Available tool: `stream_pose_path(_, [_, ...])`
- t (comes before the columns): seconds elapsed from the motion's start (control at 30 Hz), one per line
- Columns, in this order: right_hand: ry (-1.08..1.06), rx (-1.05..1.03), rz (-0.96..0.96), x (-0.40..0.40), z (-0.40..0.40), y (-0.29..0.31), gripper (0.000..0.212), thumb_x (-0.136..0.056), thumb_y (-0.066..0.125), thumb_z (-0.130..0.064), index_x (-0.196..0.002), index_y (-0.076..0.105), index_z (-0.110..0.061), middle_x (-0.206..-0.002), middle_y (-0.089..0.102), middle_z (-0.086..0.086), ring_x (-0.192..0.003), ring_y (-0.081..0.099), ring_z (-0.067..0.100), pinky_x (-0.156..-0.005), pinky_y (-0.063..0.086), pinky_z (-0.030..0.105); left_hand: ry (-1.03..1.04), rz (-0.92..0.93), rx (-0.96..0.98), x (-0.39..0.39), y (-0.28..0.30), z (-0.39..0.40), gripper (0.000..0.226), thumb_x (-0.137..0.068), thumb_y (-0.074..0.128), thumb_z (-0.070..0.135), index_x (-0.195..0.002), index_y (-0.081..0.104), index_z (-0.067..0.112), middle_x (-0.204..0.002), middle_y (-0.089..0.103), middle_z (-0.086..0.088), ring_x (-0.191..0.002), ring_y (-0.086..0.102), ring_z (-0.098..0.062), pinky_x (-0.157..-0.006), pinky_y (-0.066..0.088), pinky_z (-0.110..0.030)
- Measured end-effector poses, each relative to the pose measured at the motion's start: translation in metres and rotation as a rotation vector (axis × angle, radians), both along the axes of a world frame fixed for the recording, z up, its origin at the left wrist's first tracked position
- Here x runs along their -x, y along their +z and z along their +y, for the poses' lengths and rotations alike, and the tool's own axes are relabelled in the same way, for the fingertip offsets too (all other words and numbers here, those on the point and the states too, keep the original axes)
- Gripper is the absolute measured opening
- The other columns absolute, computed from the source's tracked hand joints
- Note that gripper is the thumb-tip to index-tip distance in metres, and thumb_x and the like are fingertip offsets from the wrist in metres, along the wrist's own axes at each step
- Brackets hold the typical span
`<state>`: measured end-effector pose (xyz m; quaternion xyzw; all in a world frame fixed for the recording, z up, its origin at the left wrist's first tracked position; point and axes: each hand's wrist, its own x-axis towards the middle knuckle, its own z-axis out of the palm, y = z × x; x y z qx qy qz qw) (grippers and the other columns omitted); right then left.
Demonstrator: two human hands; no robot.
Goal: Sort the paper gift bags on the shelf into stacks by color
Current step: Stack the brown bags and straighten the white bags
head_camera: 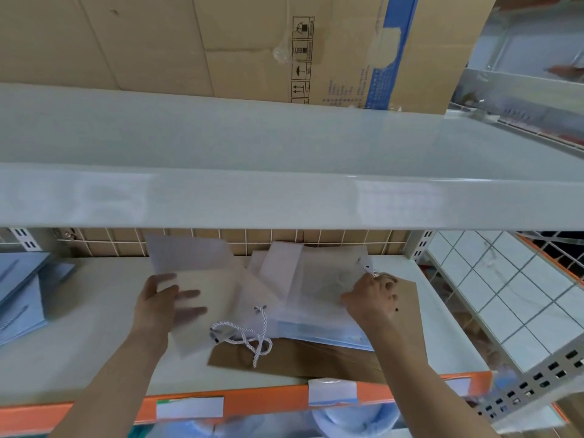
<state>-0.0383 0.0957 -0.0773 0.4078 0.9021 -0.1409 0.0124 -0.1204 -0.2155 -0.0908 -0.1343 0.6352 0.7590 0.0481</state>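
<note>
A loose pile of flat paper gift bags lies on the shelf board [94, 349]. My left hand [164, 306] holds a white bag [202, 273] at its left edge, thumb on top and fingers spread across it. My right hand [371, 300] pinches the white rope handle of another white bag [319, 292] at its right edge. A twisted white rope handle [243, 338] hangs loose in front. Brown kraft bags [316, 358] lie beneath the white ones. Blue bags [22, 298] are stacked at the far left.
The upper shelf [284, 172] overhangs close above the hands and carries a big cardboard box [252, 42]. A wire mesh back panel [126, 245] closes the rear. The orange front beam [268, 396] bears white labels. A perforated upright [537, 384] and mesh stand at the right.
</note>
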Motion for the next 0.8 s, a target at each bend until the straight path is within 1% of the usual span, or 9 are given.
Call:
stream_pose_path(0.07, [0.024,-0.023,0.046,-0.001,-0.006,0.004,0.044,-0.087,0.052,-0.018,-0.129,0.045,-0.007,-0.138,0.039,0.021,-0.129,0.036,0.039,-0.104,0.033,0.042,0.009,0.0,0.006,0.0,-0.002,-0.004,0.023,-0.093,0.038,0.0,-0.107,0.049,0.015,-0.086,0.07,-0.021,-0.05,0.067,-0.039,-0.061,0.054,-0.039])
stream_pose_path(0.13, [0.02,-0.059,0.161,-0.006,-0.01,0.007,0.037,-0.087,0.048,-0.01,-0.123,0.048,-0.003,-0.132,0.042,0.024,-0.123,0.039,0.043,-0.1,0.037,0.044,0.042,0.004,0.0,0.0,-0.002,-0.011,0.023,-0.093,0.037,0.0,-0.106,0.048,0.016,-0.084,0.07,-0.021,-0.048,0.066,-0.039,-0.049,0.055,-0.033])
stream_pose_path(0.2, [0.015,-0.017,0.337,-0.013,-0.013,0.012,0.03,-0.086,0.045,0.001,-0.116,0.051,0.005,-0.125,0.044,0.026,-0.11,0.046,0.043,-0.082,0.043,0.04,0.068,0.009,0.001,-0.001,-0.001,-0.018,0.023,-0.093,0.036,0.001,-0.105,0.048,0.017,-0.083,0.07,-0.02,-0.046,0.065,-0.039,-0.041,0.052,-0.03])
stream_pose_path(0.33, [-0.002,0.036,0.54,-0.031,-0.017,0.029,0.028,-0.087,0.043,0.008,-0.113,0.052,0.007,-0.128,0.042,0.024,-0.087,0.051,0.037,-0.055,0.026,0.027,0.069,0.034,-0.035,-0.005,-0.001,-0.023,0.023,-0.093,0.036,0.0,-0.103,0.048,0.016,-0.082,0.069,-0.021,-0.044,0.064,-0.04,-0.039,0.052,-0.03])
stream_pose_path(0.43, [-0.019,0.142,0.676,-0.041,-0.016,0.039,0.04,-0.087,0.046,0.007,-0.125,0.047,-0.003,-0.134,0.041,0.022,-0.086,0.055,0.036,-0.06,0.03,0.026,0.046,0.062,-0.042,-0.01,0.0,-0.022,0.022,-0.093,0.036,0.0,-0.106,0.048,0.015,-0.083,0.07,-0.02,-0.047,0.066,-0.04,-0.042,0.053,-0.029])
stream_pose_path(0.5, [-0.048,0.316,0.702,-0.041,-0.011,0.043,0.058,-0.085,0.048,0.007,-0.139,0.036,-0.01,-0.128,0.052,0.022,-0.09,0.058,0.036,-0.062,0.034,0.028,0.028,0.088,-0.025,-0.014,0.001,-0.022,0.023,-0.093,0.036,0.001,-0.107,0.047,0.015,-0.084,0.071,-0.018,-0.049,0.067,-0.039,-0.044,0.053,-0.029])
stream_pose_path(0.57, [-0.042,0.437,0.655,-0.04,-0.011,0.044,0.062,-0.087,0.047,0.004,-0.144,0.033,-0.014,-0.117,0.064,0.015,-0.092,0.065,0.034,-0.054,0.043,0.026,0.021,0.099,-0.005,-0.017,0.002,-0.023,0.023,-0.094,0.035,0.001,-0.108,0.047,0.015,-0.08,0.072,-0.016,-0.047,0.066,-0.037,-0.043,0.05,-0.026])
stream_pose_path(0.67, [-0.016,0.504,0.674,-0.035,-0.023,0.039,0.058,-0.089,0.037,0.004,-0.142,0.037,-0.018,-0.109,0.067,0.004,-0.068,0.07,0.025,-0.046,0.049,0.018,0.022,0.104,0.013,-0.021,0.004,-0.031,0.022,-0.096,0.035,0.003,-0.11,0.047,0.015,-0.068,0.073,-0.01,-0.043,0.064,-0.032,-0.04,0.045,-0.022])
stream_pose_path(0.8, [0.031,0.538,0.778,-0.024,-0.045,0.028,0.055,-0.088,0.037,0.006,-0.135,0.041,-0.021,-0.1,0.065,0.002,-0.058,0.068,0.026,-0.06,0.058,0.042,0.011,0.123,-0.004,-0.029,0.007,-0.049,0.021,-0.097,0.037,0.005,-0.114,0.049,0.013,-0.07,0.073,-0.011,-0.043,0.064,-0.03,-0.036,0.041,-0.019])
